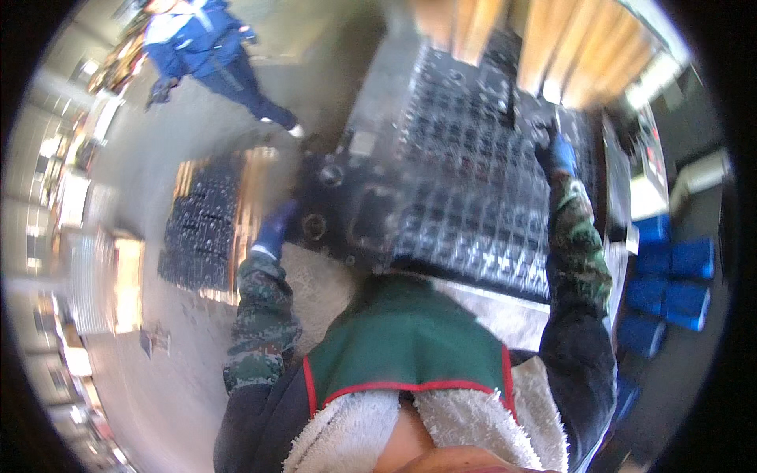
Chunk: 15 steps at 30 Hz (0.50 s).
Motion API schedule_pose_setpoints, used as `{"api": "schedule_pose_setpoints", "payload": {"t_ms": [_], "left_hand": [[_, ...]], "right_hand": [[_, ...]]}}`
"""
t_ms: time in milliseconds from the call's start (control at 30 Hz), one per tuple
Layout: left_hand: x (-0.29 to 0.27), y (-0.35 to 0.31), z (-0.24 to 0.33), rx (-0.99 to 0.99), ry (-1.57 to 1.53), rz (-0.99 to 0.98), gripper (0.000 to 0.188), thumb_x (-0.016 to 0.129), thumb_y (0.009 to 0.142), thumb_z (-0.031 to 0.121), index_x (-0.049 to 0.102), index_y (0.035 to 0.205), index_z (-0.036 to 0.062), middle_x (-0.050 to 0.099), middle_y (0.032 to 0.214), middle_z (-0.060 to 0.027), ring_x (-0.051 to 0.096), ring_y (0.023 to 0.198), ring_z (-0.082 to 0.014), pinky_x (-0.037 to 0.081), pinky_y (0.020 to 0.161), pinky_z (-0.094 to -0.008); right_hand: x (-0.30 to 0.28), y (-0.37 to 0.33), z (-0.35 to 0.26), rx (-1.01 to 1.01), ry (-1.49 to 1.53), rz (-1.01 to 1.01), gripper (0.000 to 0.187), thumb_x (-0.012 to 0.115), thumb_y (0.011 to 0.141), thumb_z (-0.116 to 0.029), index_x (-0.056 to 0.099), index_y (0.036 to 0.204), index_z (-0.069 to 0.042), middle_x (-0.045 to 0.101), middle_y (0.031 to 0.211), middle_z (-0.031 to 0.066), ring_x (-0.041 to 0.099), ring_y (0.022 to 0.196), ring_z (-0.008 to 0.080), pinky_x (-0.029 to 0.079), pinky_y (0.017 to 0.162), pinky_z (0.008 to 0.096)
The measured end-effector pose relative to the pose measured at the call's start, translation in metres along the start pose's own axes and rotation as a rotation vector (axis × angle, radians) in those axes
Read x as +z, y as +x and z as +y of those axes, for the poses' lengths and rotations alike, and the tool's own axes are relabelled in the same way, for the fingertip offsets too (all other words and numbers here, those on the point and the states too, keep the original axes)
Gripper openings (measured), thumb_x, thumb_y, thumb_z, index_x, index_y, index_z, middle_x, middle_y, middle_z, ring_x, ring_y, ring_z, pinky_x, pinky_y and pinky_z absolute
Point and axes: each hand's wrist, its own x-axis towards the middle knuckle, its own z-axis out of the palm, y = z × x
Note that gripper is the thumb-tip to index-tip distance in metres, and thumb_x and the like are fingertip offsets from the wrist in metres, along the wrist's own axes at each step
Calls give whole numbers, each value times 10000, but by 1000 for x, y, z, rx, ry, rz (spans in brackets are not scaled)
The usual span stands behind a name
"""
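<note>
My left hand (275, 227), in a blue glove, is at the left edge of a flat black plate (356, 206) with round holes and a larger rounded opening. Motion blur smears its fingers, so their grip does not show. The plate sits at the left side of a dark worktable with a grid-patterned top (473, 189). Stretched far forward over the table's right part is my right hand (560, 155), also gloved in blue. Its fingers blur into dark parts around them, and whether they hold anything is hidden.
On the floor at left stands a stack of black perforated pieces (201, 217) with wood-coloured edges. A person in blue (206, 51) is at the far left. Yellowish slats (587, 51) hang over the table's far end. Blue bins (666, 272) stand at right.
</note>
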Motion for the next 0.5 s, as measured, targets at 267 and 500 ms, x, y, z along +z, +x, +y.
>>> {"api": "schedule_pose_setpoints", "payload": {"t_ms": [267,500], "left_hand": [[15,-26,30,13,459,96,413,595,966,327,637,1239,21,674,1190,-131,620,1079,-215,464,973,-332],[25,-35,36,74,416,113,388,606,958,345,663,1218,63,702,1134,-117,645,974,-190,500,899,-340]], "right_hand": [[111,89,31,-115,-236,-153,613,458,953,-445,305,1468,-149,694,944,233,669,842,438,519,704,550],[111,100,27,69,586,49,417,446,994,-364,587,1265,-79,679,1008,256,658,924,384,522,792,442]]}}
